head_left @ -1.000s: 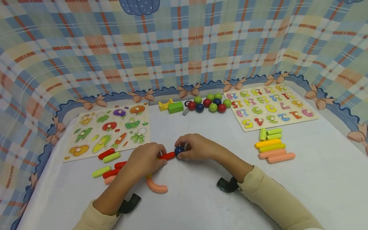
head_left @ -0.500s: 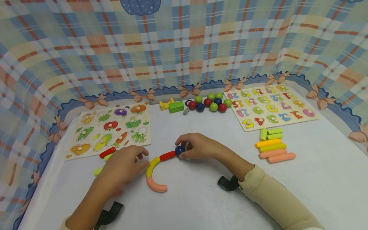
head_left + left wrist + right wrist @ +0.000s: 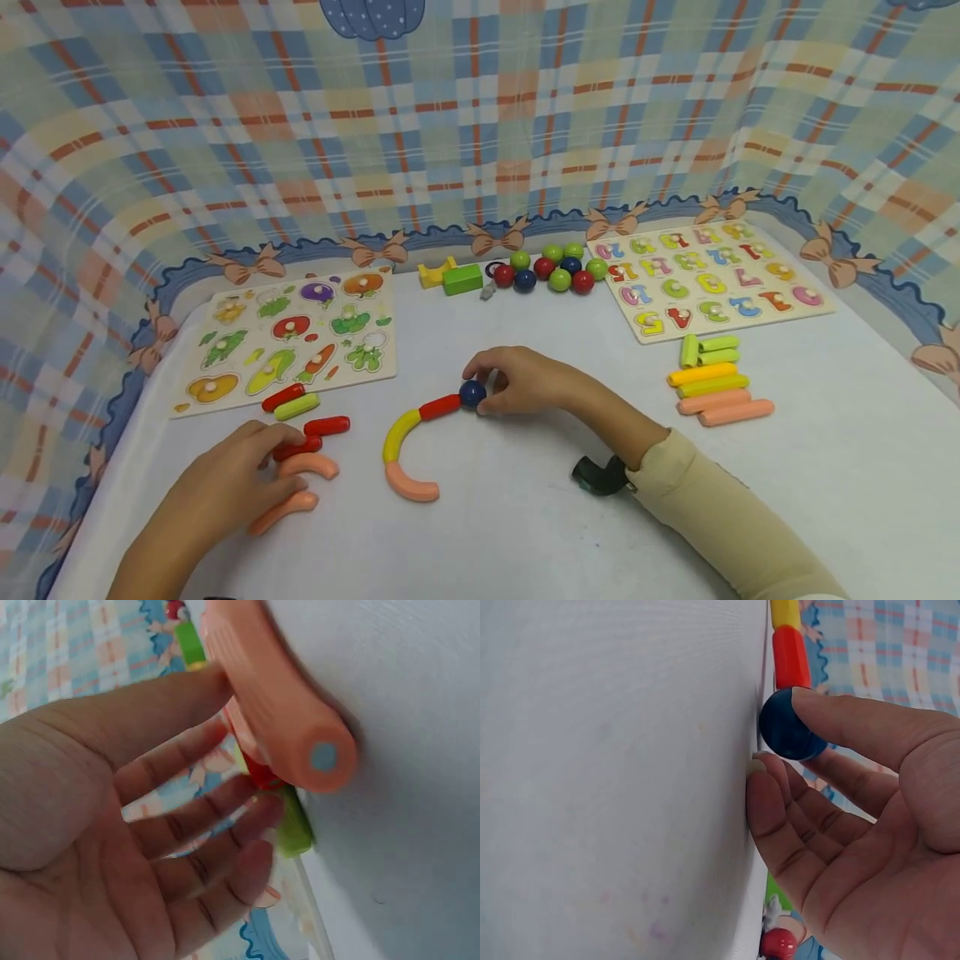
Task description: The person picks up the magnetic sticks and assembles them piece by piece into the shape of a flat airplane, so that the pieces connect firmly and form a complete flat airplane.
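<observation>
My right hand (image 3: pixel 525 382) pinches a dark blue ball (image 3: pixel 472 395) between thumb and fingers, low at the tabletop. The ball sits at the end of a red magnetic stick (image 3: pixel 439 407), which joins a curved yellow stick (image 3: pixel 398 434) and a curved salmon stick (image 3: pixel 412 485) in a hook shape. My left hand (image 3: pixel 225 477) hovers among loose sticks at the left, fingers spread. In the left wrist view its thumb tip is right at a salmon stick (image 3: pixel 281 705), and a green stick (image 3: pixel 295 825) shows beyond the fingertips. Loose red sticks (image 3: pixel 327 426) lie close by.
A vegetable puzzle board (image 3: pixel 255 342) lies back left, a number puzzle board (image 3: pixel 693 271) back right. Between them are several balls (image 3: pixel 559 279), a green block (image 3: pixel 462 279) and a yellow piece (image 3: pixel 433 274). Straight sticks (image 3: pixel 714 385) lie at the right. A plaid cloth (image 3: pixel 450 108) rises behind.
My left hand has let go of the joined sticks and moved left and toward me, over the loose sticks. My right hand stays on the blue ball.
</observation>
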The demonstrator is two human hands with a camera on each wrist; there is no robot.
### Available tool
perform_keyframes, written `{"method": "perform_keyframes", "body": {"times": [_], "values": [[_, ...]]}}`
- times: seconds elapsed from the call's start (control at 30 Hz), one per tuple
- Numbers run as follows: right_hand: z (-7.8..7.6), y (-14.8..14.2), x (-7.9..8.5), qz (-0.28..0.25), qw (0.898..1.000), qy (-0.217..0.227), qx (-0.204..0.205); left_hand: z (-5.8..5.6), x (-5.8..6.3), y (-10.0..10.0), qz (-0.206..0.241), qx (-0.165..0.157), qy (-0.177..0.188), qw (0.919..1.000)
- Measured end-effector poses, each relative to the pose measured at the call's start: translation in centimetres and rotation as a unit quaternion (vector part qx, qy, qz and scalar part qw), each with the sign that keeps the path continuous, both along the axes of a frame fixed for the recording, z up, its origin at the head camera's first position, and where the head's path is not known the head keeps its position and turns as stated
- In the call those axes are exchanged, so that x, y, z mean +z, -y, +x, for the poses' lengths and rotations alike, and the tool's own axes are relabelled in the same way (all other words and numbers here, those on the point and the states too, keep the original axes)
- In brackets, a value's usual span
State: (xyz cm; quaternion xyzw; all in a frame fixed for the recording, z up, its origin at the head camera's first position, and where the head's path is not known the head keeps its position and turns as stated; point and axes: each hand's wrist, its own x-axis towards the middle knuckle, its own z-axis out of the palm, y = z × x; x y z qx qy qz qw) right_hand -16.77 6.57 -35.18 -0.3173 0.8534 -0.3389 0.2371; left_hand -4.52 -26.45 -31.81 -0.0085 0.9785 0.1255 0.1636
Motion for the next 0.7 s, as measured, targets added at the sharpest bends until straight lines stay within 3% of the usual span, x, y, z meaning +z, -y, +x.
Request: {"method": "perform_keyframes", "body": {"times": [0.07, 0.17, 0.3, 0.37, 0.5, 0.7], "values": [[0.0, 0.0, 0.0, -0.002, 1.000, 0.000, 0.001, 0.2, -0.1, 0.4, -0.010, 0.008, 0.006, 0.9999], [0.0, -0.1, 0.0, -0.001, 1.000, 0.002, 0.001, 0.7, -0.1, 0.8, -0.007, 0.025, 0.051, 0.9984], [0.1, -0.2, -0.1, 0.005, 1.000, 0.004, 0.001, 1.4, -0.6, 0.5, 0.008, 0.020, 0.123, 0.9922], [0.2, -0.2, -0.1, 0.005, 1.000, 0.005, 0.001, 1.7, -1.0, 0.3, 0.005, -0.005, 0.120, 0.9927], [0.2, -0.2, -0.1, 0.004, 1.000, 0.001, 0.000, 1.7, -1.2, 0.0, -0.009, -0.033, 0.081, 0.9961], [0.1, -0.2, -0.1, 0.001, 1.000, -0.004, 0.002, 1.6, -1.1, -0.5, -0.014, -0.035, 0.064, 0.9972]]}}
